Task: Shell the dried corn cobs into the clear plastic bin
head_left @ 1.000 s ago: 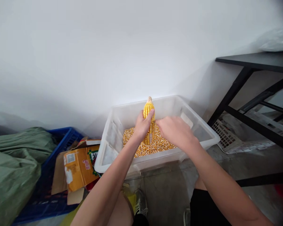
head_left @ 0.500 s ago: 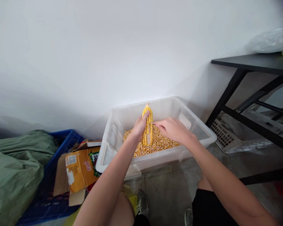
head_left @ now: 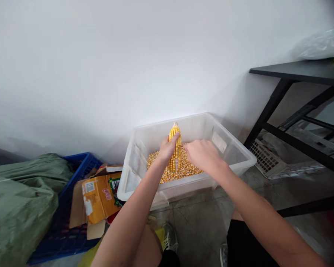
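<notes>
An ear of yellow corn (head_left: 177, 150) stands nearly upright, its pale tapered end on top, over a translucent plastic tub (head_left: 228, 171). My left hand (head_left: 167, 147) is wrapped round its left side, thumb across the front. Low on the cob, a strip facing me is stripped of kernels. My right hand (head_left: 202, 152) is closed at the cob's right side, fingertips beside the rows. The thin tool seen in it earlier is hidden behind the fingers now. Loose corn kernels (head_left: 164, 177) cover the tub's floor below both hands.
To the left are a blue crate (head_left: 48, 237), a green tarp-like sheet (head_left: 25, 193) and a torn orange carton (head_left: 101, 198). A black table (head_left: 295, 72) stands at right, with a white basket (head_left: 267, 157) beneath. The white wall (head_left: 156, 55) rises behind the tub.
My right hand has turned knuckles-up beside the cob, and the thin tool's tip no longer shows. The left hand still grips the ear. The view has shifted slightly.
</notes>
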Available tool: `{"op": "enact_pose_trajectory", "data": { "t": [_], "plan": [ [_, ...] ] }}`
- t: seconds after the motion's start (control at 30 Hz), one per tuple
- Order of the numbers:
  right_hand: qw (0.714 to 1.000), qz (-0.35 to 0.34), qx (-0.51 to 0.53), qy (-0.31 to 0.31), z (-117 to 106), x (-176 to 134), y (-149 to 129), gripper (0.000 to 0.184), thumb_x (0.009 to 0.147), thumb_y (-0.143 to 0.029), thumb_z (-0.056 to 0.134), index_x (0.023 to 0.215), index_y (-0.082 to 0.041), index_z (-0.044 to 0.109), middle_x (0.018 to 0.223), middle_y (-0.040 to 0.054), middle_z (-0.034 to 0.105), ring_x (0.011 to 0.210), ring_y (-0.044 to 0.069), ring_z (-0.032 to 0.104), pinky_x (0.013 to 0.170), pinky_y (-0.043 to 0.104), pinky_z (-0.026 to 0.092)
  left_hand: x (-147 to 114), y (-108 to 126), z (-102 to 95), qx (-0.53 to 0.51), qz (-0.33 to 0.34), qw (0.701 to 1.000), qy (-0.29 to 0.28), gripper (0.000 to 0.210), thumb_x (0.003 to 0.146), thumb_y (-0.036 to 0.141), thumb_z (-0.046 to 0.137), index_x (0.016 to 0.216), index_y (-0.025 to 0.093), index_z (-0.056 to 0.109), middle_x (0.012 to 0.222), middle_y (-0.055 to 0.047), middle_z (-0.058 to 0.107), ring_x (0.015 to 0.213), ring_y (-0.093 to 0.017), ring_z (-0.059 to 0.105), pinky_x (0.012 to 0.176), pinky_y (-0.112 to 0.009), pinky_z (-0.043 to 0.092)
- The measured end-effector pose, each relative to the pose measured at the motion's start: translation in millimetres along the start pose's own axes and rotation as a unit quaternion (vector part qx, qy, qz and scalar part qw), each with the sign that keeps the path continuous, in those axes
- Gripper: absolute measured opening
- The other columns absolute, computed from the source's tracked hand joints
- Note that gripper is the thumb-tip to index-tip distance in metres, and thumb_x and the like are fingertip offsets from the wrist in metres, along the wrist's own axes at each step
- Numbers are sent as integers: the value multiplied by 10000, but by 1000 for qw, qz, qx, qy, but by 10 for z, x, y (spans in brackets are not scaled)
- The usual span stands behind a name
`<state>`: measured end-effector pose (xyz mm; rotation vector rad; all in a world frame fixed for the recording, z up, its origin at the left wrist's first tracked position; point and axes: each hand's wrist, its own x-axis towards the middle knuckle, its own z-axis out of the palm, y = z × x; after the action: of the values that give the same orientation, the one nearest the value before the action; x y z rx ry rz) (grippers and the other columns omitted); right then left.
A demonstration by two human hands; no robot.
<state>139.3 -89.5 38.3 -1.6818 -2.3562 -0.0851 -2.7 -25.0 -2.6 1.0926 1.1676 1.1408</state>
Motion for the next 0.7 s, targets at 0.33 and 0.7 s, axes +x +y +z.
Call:
{"op": "enact_pose_trajectory", "data": {
  "t": [0.33,0.7],
  "plan": [
    [989,-38,138,-48,-40,63,262,337,900,-291,440,600,-205,569,513,6,450,482,117,327,540,313,175,-36,40,40,-31,-18,999,-21,503,707,569,681,998,164,620,716,-46,649,710,-203,643,678,-303,503],
    [979,-43,183,-75,-43,70,274,260,869,-214,434,664,-211,594,558,-4,483,497,109,324,540,302,195,-48,79,43,-49,-32,998,-27,507,721,568,670,1034,171,624,782,-65,678,721,-221,661,656,-313,521]
  ]
}}
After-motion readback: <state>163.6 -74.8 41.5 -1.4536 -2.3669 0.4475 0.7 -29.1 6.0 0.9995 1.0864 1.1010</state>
